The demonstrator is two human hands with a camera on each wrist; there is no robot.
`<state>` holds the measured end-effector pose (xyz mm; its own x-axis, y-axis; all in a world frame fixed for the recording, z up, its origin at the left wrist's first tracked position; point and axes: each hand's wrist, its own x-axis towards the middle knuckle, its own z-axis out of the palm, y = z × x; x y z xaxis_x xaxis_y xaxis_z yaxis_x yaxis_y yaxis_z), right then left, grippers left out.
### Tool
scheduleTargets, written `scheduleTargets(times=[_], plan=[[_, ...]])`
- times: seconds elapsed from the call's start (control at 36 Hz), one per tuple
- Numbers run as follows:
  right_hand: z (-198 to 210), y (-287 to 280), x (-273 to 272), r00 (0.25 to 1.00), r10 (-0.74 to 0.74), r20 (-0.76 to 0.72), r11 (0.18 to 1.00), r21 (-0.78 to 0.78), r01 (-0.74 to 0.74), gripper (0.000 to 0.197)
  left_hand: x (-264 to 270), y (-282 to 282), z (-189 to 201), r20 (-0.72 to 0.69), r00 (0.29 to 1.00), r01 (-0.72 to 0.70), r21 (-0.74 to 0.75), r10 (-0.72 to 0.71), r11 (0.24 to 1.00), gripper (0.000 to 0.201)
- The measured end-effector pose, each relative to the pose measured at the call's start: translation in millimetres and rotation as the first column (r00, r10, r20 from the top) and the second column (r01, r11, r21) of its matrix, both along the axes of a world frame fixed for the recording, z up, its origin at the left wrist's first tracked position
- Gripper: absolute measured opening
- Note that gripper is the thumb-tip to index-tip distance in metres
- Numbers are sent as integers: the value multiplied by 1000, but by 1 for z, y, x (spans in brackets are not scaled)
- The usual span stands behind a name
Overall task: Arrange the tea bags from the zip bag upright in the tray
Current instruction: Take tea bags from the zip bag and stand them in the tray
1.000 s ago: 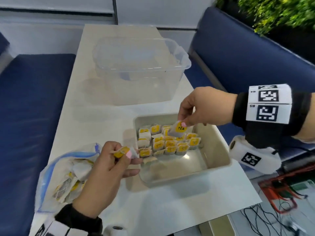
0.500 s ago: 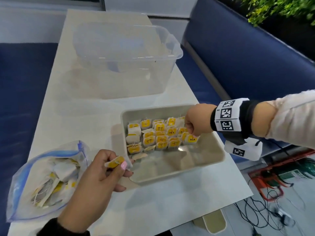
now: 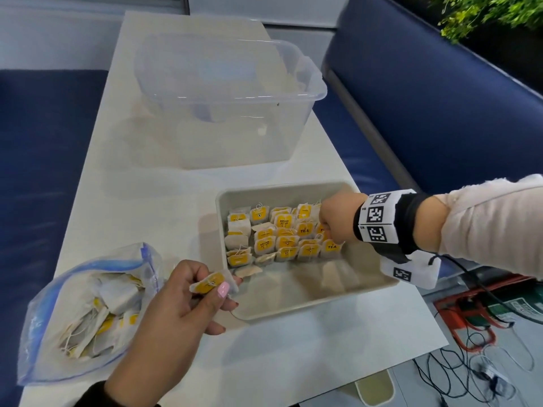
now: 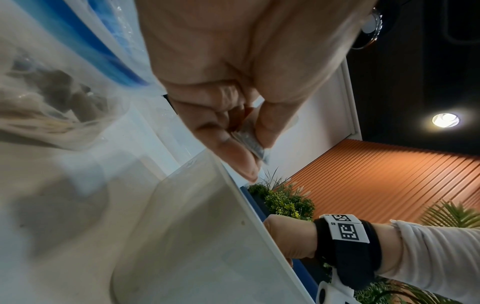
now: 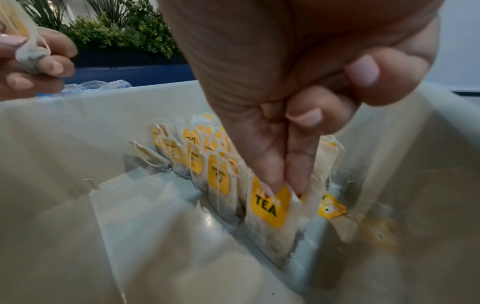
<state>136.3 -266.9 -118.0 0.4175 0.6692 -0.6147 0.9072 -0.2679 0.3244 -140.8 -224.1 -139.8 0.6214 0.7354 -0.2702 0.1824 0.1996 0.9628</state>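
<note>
A beige tray (image 3: 367, 292) on the white table holds several yellow-labelled tea bags (image 3: 282, 233) standing in rows at its far left. My right hand (image 3: 335, 221) reaches into the tray and pinches the top of a "TEA" bag (image 5: 267, 205) that stands upright at the right end of the front row. My left hand (image 3: 188, 304) hovers by the tray's near left corner, pinching another tea bag (image 3: 210, 284) between thumb and fingers. The zip bag (image 3: 88, 312) with more tea bags lies open to its left.
A large clear plastic tub (image 3: 229, 95) stands on the table behind the tray. Blue bench seats (image 3: 440, 113) flank the table. Cables and an orange frame (image 3: 476, 324) lie on the floor at the right. One tea bag (image 3: 248, 271) lies flat in the tray.
My right hand has come down from above the tray and set its "TEA" bag among the standing bags. My left hand has stayed near the tray corner with its bag.
</note>
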Motion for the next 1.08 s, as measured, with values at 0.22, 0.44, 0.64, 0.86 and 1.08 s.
scheduleTargets(times=[0.22,0.44,0.64,0.86,1.08], plan=[[-2,0,-2,1000,-12,-18,1000,-2,12,12,4,2,-4,51,998,-22,-4,23,1000,17],[13,-3,1,999,-25,-34,998,56,27,14,11,5,6,69,996,48,-14,-47,999,12],[70,3,-23,949,48,-311,875,471,110,7,16,7,16,50,994,101,-13,-101,995,17],[101,7,-84,779,256,-572,840,530,113,24,24,2,24,-35,982,190,117,-187,975,25],[103,2,-93,811,275,-516,857,514,37,9,26,-2,27,-92,967,252,210,-238,945,24]])
